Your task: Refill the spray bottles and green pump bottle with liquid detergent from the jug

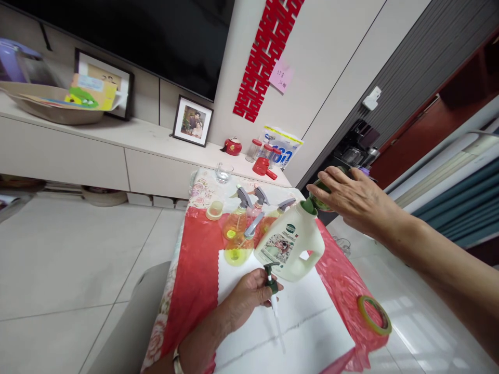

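My left hand (249, 297) rests on a white sheet (296, 332) and is closed around a green pump head (272, 278) whose clear tube trails down the sheet. My right hand (353, 200) reaches over a white handled jug (290, 244) and grips its green cap (317, 200) at the neck. The jug stands upright on the sheet, just above my left hand. Several spray bottles (244, 228) with yellow and orange liquid and grey triggers stand close behind the jug on the left.
The small table has a red cloth (198, 270) over a floral cover. A roll of tape (375, 314) lies at the right edge. A small yellow cup (214, 210) and a glass (224, 173) sit at the far end. A low cabinet with framed photos and jars runs behind.
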Available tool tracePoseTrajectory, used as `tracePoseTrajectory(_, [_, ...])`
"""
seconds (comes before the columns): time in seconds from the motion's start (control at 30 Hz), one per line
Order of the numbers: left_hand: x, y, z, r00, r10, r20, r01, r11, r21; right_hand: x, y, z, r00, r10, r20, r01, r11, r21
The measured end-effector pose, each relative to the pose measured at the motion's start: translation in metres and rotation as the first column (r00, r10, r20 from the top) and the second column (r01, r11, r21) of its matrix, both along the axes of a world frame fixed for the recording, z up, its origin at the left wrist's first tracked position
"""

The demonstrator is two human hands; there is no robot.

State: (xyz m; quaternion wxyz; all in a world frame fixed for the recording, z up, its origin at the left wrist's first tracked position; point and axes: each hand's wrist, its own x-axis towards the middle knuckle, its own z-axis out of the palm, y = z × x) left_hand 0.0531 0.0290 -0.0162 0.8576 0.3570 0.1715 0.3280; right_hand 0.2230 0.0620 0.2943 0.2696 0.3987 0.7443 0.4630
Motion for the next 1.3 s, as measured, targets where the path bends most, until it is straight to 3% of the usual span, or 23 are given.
tracePoseTrajectory(0.23, [-0.001, 0.003, -0.006, 0.998, 0.058, 0.025, -0.059, 0.997, 0.058, 0.004, -0.007, -0.006, 0.994, -0.038, -0.104, 0.037, 0.999, -0.008])
tracePoseTrajectory(0.4, [-0.002, 0.004, 0.001, 0.992, 0.105, 0.073, -0.106, 0.994, 0.005, 0.037, -0.009, -0.015, 0.91, -0.128, -0.394, 0.13, 0.991, -0.021])
tracePoseTrajectory(0.47, [-0.002, 0.003, 0.006, 0.983, 0.145, 0.111, -0.14, 0.989, -0.053, 0.054, -0.019, -0.018, 0.818, -0.16, -0.553, 0.152, 0.986, -0.061])
tracePoseTrajectory(0.57, [-0.001, 0.003, 0.012, 0.967, 0.205, 0.154, -0.183, 0.972, -0.145, 0.068, -0.049, -0.03, 0.583, -0.22, -0.782, 0.217, 0.97, -0.11])
tracePoseTrajectory(0.63, [-0.001, 0.004, 0.013, 0.95, 0.245, 0.191, -0.212, 0.961, -0.179, 0.07, -0.077, -0.046, 0.416, -0.28, -0.865, 0.238, 0.952, -0.193])
tracePoseTrajectory(0.7, [-0.001, 0.005, 0.014, 0.933, 0.283, 0.223, -0.244, 0.952, -0.186, 0.068, -0.105, -0.07, 0.344, -0.32, -0.883, 0.19, 0.944, -0.269])
tracePoseTrajectory(0.83, [0.0, 0.007, 0.013, 0.905, 0.364, 0.22, -0.321, 0.924, -0.209, 0.063, -0.148, -0.127, 0.453, -0.371, -0.811, 0.184, 0.929, -0.322])
tracePoseTrajectory(0.93, [0.001, 0.008, 0.014, 0.889, 0.413, 0.199, -0.368, 0.901, -0.229, 0.061, -0.163, -0.158, 0.506, -0.389, -0.769, 0.215, 0.921, -0.325])
tracePoseTrajectory(1.03, [0.001, 0.008, 0.015, 0.889, 0.422, 0.18, -0.381, 0.897, -0.222, 0.055, -0.167, -0.172, 0.532, -0.405, -0.743, 0.243, 0.914, -0.324])
tracePoseTrajectory(1.3, [0.007, 0.004, 0.005, 0.927, 0.34, 0.158, -0.318, 0.936, -0.148, 0.025, -0.155, -0.184, 0.577, -0.373, -0.727, 0.223, 0.928, -0.3])
